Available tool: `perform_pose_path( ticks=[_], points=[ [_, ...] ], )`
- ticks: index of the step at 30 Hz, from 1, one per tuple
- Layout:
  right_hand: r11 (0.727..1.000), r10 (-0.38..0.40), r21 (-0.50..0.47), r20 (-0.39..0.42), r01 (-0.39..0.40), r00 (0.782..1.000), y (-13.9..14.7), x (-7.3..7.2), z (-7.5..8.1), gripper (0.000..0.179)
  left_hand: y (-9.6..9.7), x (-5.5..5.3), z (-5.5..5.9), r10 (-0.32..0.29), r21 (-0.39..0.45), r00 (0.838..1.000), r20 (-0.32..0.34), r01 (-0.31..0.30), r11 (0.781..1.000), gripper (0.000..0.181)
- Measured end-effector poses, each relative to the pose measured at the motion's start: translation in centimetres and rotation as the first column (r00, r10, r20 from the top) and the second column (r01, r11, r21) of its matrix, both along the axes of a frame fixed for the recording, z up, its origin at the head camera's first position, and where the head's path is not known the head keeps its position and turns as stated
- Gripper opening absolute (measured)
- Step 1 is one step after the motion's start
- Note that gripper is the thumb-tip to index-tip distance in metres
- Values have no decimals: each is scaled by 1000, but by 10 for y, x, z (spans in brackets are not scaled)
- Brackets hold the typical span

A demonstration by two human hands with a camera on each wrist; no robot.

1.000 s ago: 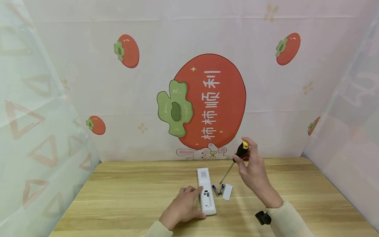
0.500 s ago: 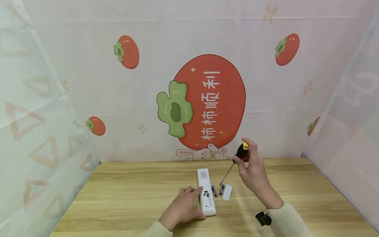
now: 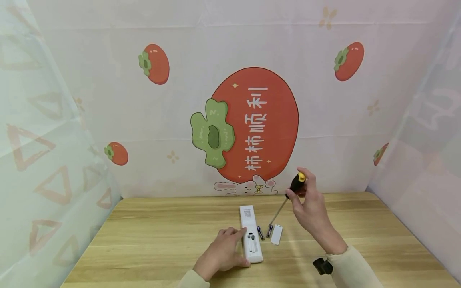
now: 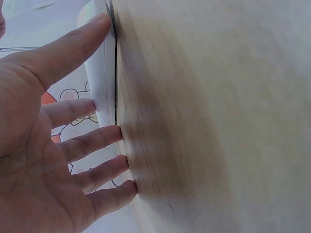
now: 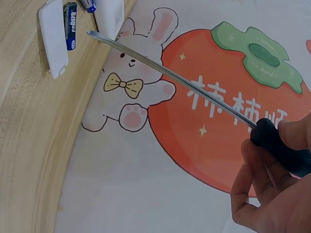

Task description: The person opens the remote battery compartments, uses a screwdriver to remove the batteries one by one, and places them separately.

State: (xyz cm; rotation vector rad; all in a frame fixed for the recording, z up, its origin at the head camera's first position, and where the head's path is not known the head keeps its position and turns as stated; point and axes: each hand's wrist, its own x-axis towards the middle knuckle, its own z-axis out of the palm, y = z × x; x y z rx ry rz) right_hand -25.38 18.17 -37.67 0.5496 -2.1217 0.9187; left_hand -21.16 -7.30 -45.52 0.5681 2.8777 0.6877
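My right hand (image 3: 312,208) grips a screwdriver (image 3: 297,183) by its black and yellow handle. The metal shaft slants down to the left, its tip overlapping the top end of one battery (image 3: 269,232) in the head view. A second battery (image 3: 261,233) lies to the left of that one, beside a white remote control (image 3: 247,216). The remote lies back up, its battery compartment uncovered. Along its left edge, my left hand (image 3: 223,248) touches the side with thumb and index finger extended. In the left wrist view, the other fingertips (image 4: 127,187) rest on the table.
A white battery cover (image 3: 276,234) lies to the right of the batteries on the wooden table (image 3: 155,240). Behind the table hangs a white cloth backdrop (image 3: 201,48) printed with persimmons and a rabbit. Cloth side walls (image 3: 39,120) flank the table.
The two batteries have shifted from a V shape to lying apart. The right hand and screwdriver have moved slightly right and down. The left hand stays on the remote.
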Motion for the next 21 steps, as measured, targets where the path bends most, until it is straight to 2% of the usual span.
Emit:
perform_pose_path(
  ticks=[15,21],
  points=[
    [999,-16,-32,75,18,997,13,5,1,73,0,1,1,4,1,1000,8,-4,1000,92],
    [999,-33,-17,91,35,995,20,6,1,73,0,0,1,9,-2,1000,10,-9,1000,92]
  ],
)
